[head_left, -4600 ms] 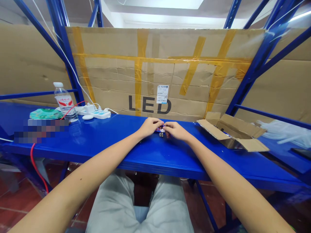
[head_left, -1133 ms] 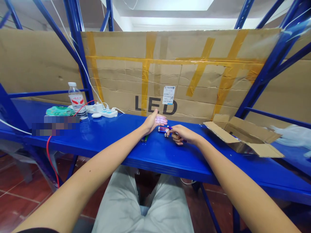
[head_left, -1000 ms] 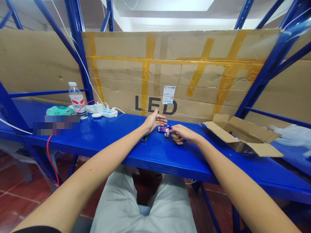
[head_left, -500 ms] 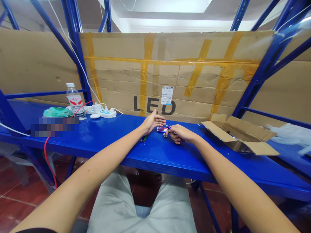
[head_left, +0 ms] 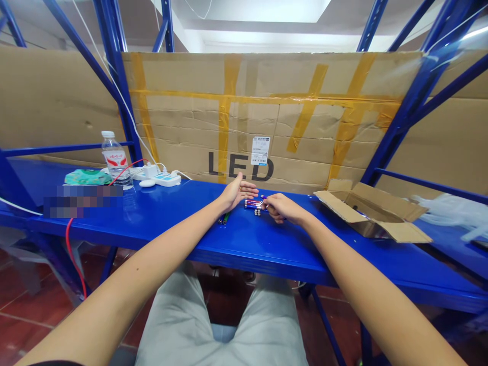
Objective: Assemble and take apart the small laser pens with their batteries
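- Battery-like cylinders [head_left: 251,204], shiny blue and silver — lying close together on the blue worktop [head_left: 160,209], in the space between the two hands.
- Small silver pieces [head_left: 257,213] at 5 o'clock from the cylinders, just beside them; too small to tell loose parts from cylinder ends.
- Left hand [head_left: 237,194] at 10 o'clock from the cylinders: grip wide, fingers spread and pointing toward 3 o'clock, palm bare.
- Right hand [head_left: 281,208] at 3 o'clock, near the cylinders: grip narrow, thumb and forefinger pinched on a slim blue piece [head_left: 263,197], tip toward 10 o'clock; contact with the cylinders impossible to tell.
- Slim green and dark items [head_left: 224,219] at 8 o'clock, partly hidden behind the left forearm.
- Farther off: cardboard box [head_left: 407,232] with flaps spread at 3 o'clock; water bottle [head_left: 115,161] and white power strip [head_left: 168,180] between 9 and 10 o'clock.
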`<state>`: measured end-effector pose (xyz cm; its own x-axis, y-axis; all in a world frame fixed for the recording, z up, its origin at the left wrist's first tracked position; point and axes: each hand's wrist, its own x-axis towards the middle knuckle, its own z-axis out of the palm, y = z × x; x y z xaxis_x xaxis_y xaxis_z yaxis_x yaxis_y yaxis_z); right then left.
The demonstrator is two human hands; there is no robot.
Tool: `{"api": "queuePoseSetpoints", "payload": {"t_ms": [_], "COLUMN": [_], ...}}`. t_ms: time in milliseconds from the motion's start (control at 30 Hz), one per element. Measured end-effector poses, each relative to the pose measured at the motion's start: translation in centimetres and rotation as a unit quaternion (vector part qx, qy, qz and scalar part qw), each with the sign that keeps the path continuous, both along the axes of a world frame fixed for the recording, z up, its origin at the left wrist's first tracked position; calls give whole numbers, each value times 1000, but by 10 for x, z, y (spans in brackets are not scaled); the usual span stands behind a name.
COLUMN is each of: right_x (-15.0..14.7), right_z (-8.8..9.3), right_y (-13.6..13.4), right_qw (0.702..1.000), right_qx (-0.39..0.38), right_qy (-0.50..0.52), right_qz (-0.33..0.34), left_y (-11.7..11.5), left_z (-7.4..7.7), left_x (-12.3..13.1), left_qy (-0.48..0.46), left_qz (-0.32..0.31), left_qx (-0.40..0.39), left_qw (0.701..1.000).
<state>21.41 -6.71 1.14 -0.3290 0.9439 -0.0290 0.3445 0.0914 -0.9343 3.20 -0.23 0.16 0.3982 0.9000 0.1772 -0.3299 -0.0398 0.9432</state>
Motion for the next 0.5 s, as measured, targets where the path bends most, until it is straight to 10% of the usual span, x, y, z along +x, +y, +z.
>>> {"api": "queuePoseSetpoints", "payload": {"t_ms": [500], "right_x": [1], "right_z": [-2], "right_y": [1], "right_qw": [999], "right_qx": [-11], "right_qy": [13], "right_qz": [40], "left_y": [-4], "left_z": [2], "left_x": [0], "left_qy": [7], "left_qz": [-7], "left_qx": [-10], "left_qw": [1000]}}
